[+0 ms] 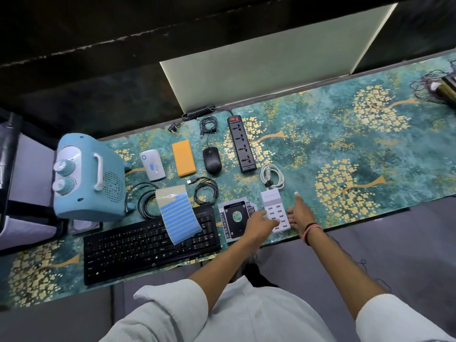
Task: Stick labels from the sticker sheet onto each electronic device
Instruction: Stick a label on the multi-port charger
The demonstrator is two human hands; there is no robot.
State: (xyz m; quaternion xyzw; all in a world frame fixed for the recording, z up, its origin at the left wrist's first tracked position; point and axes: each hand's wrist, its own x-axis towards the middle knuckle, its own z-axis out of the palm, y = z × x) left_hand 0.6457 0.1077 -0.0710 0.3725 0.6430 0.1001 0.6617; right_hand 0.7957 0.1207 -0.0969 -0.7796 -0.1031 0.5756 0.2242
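A curled sticker sheet [179, 214] with blue strip labels lies across the black keyboard [138, 248]. Both hands are at the white multi-port USB charger [271, 201] near the front edge of the patterned mat. The fingers of my left hand [261, 222] press on the charger's port face. My right hand [299, 209] lies against the charger's right side with straight fingers. Whether a label is under my left fingers is hidden. The small white device [153, 164] at the left carries a blue label.
A teal heater [91, 174] stands at the left. An orange power bank [183, 157], black mouse [211, 160], power strip [241, 144], white cable [271, 176], black cable coils [206, 192] and a silver drive caddy [235, 215] lie on the mat [345, 149].
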